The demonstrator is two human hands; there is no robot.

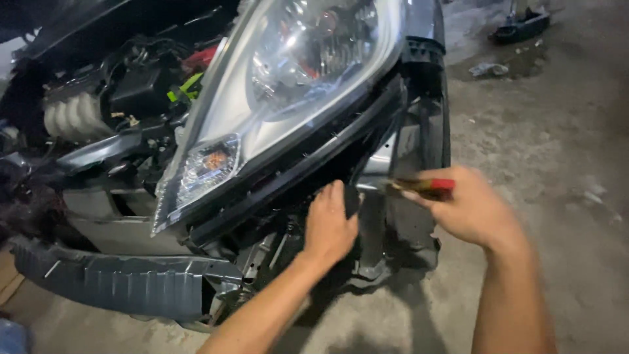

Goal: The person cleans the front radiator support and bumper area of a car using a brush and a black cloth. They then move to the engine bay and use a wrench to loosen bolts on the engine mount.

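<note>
Below the headlight (288, 72), the left hand (329, 226) grips a black trim piece (352, 198); the right hand (468, 206) closes its fingers on a red-handled tool (422, 188) just beside it. A slip could likely scratch the lens.

A rough grey concrete floor (557, 131), stained and littered with small debris, is seen under dim light. A dark stand base (521, 26) is set at the far edge.
</note>
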